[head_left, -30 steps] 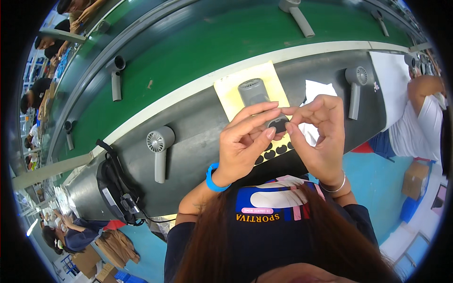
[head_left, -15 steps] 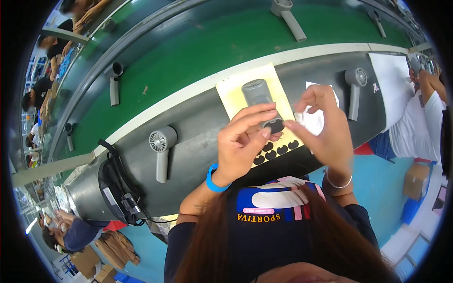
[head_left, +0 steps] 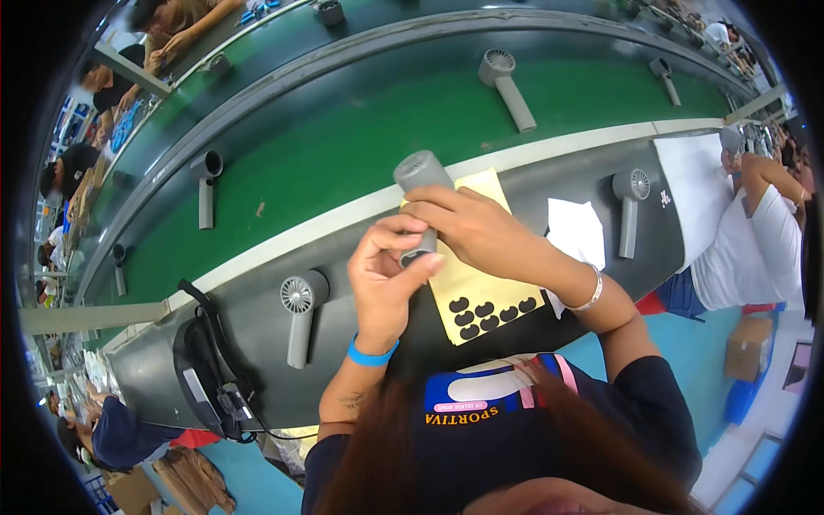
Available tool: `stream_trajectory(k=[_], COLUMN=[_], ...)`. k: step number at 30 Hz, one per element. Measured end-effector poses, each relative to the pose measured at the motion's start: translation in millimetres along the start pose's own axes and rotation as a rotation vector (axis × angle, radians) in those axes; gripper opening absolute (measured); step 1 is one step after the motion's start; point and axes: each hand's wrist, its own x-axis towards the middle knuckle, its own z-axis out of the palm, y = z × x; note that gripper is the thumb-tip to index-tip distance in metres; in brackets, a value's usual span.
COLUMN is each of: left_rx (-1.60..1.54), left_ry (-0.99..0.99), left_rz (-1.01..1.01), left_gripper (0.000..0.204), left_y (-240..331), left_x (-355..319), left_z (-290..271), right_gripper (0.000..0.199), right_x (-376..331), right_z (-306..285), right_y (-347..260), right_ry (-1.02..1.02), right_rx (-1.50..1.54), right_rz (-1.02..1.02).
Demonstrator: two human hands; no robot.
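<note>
Above the grey bench point(head_left: 549, 184), we grip a grey fan point(head_left: 421, 193) in both hands, left point(head_left: 384, 279) on its base, right point(head_left: 476, 232) around its handle; a yellow sheet point(head_left: 481, 292) lies beneath. A green belt point(head_left: 360, 137) carries more fans past; other workers sit along it.

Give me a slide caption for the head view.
Both hands, left and right, grip a grey handheld fan above a yellow sticker sheet.

Dark short-sleeved top with blue, white, pink chest print; blue band at left hand point(head_left: 384, 276) wrist, silver bangle at right hand point(head_left: 477, 230) wrist; long reddish-brown hair.
</note>
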Motion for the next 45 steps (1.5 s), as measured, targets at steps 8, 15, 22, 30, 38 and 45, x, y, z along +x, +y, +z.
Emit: stream_trajectory(k=[8,15,22,30,38,45], left_rx=[0.092,0.576,1.285,1.364,1.374,1.376], left_ry=[0.007,-0.242,-0.269,-0.199,-0.193,-0.200], left_rz=[-0.024,-0.130,0.314,0.370,0.383,0.379], left_gripper=[0.047,0.033,0.035,0.037,0.036,0.035], left_y=[-4.8,-33.5,-65.4,-78.5,-78.6,-77.7], left_x=[17.5,5.8,6.0,-5.2,-7.5,-3.9], left_z=[-4.5,-17.2,-35.6,-34.6,-32.4,-33.9], right_gripper=[0.034,0.047,0.016,0.012,0.013,0.013], right_x=[75.7,60.6,-67.1,-119.0,-119.3,-112.9], right_z=[23.8,22.9,11.8,60.6,64.4,61.4], right_y=[96.0,158.6,17.4,-38.0,-40.0,-37.2], right_ry=[0.112,0.067,-0.068,0.079,0.110,0.102], right_rx=[-0.445,-0.509,0.103,0.069,0.084,0.137], right_rz=[-0.154,-0.147,0.469,0.431,0.442,0.468])
